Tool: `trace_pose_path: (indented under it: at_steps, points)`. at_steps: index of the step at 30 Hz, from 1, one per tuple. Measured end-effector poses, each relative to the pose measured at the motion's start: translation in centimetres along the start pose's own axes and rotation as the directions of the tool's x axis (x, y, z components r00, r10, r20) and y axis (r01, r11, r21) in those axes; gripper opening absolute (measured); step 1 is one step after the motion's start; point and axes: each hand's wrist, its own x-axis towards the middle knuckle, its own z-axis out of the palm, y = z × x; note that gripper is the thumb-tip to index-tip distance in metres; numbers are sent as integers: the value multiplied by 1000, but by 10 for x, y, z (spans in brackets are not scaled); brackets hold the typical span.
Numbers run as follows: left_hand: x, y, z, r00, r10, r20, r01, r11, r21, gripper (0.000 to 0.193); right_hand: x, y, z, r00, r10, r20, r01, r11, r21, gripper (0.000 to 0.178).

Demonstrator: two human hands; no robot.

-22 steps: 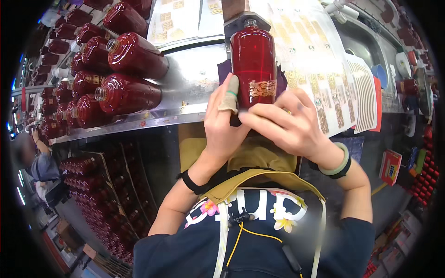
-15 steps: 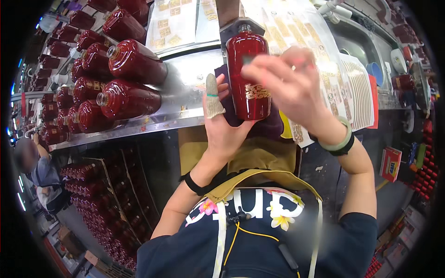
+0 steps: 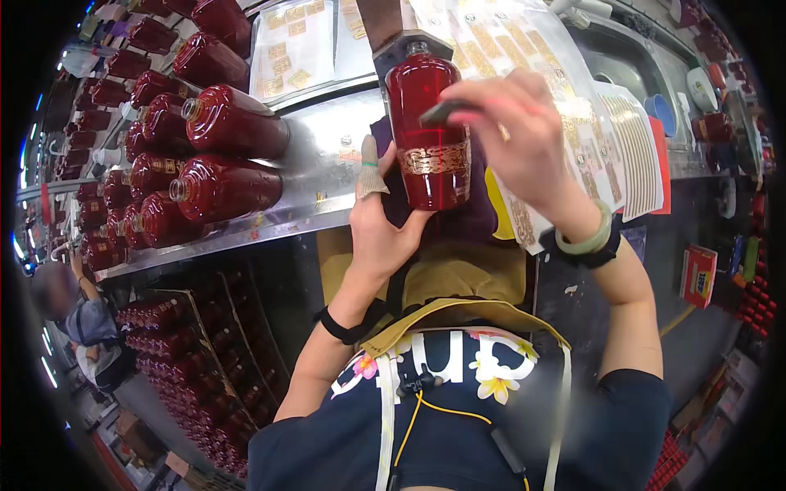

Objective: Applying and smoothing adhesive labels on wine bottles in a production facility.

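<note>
A glossy red glass bottle [image 3: 423, 100] lies on its back on a dark cloth, neck pointing away from me and resting near a metal holder. A gold patterned band [image 3: 434, 160] wraps its lower part. My left hand [image 3: 383, 217] grips the bottle's base from the left, thumb along the bottom edge; one finger wears a cloth finger sleeve [image 3: 371, 168]. Over the bottle's right side, my right hand [image 3: 524, 135] pinches a small dark flat tool [image 3: 449, 112], whose exact kind I cannot make out. Red light falls on those fingers and on the glass.
Several red bottles [image 3: 237, 123] lie on the metal bench at left. Sheets of gold decals [image 3: 512, 49] cover the right side, beside a striped stack [image 3: 630, 151] and a sink [image 3: 618, 61]. Racked bottles [image 3: 176, 352] stand below left, near another person [image 3: 90, 319].
My right hand has shifted slightly right, baring the gold band, and the dark tool now shows clearly. The whole view has moved a little; my left hand stays at the bottle's base.
</note>
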Motion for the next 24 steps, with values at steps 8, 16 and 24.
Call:
trace_pose_path:
  at_steps: [8,16,24]
  points:
    - [5,1,8,983,165,-75,-157,982,105,98,-16,-21,5,993,-5,116,-20,977,214,19]
    - [16,8,3,997,72,21,-74,994,84,100,-27,-29,-9,907,-377,189,309,899,311,17]
    - [10,-9,0,982,168,88,-181,971,158,94,-38,1,-4,981,-182,61,176,980,91,18]
